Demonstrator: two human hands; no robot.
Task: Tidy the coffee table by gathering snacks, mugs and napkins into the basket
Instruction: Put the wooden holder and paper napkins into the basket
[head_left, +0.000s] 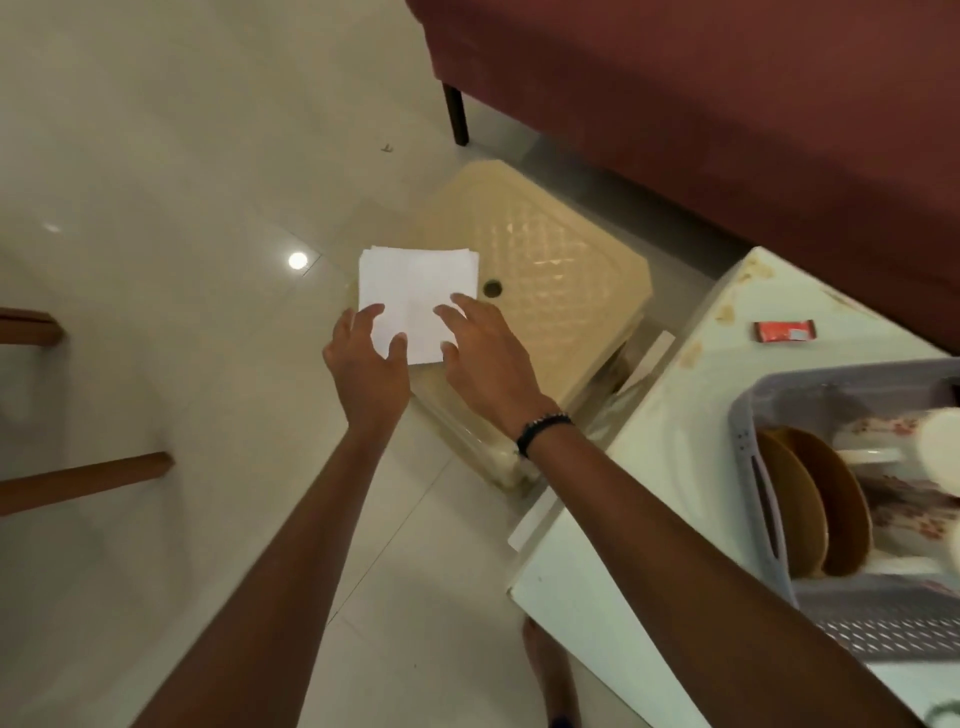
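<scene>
Both your hands are on the napkins (415, 291), which sit on the stool (545, 291) just ahead of them: left hand (370, 358) and right hand (485, 353) spread, fingers loose, no clear pinch. Basket (769, 410) sits on the table (691, 415), right of your right forearm, holding plates (810, 514) and probably a mug, blurred.

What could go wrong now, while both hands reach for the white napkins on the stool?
1. The napkin stack is loose and overhangs the stool edge, so sheets may slide to the floor if the left hand and right hand press unevenly.
2. The basket already looks crowded with plates, so the napkins may get crumpled.
</scene>
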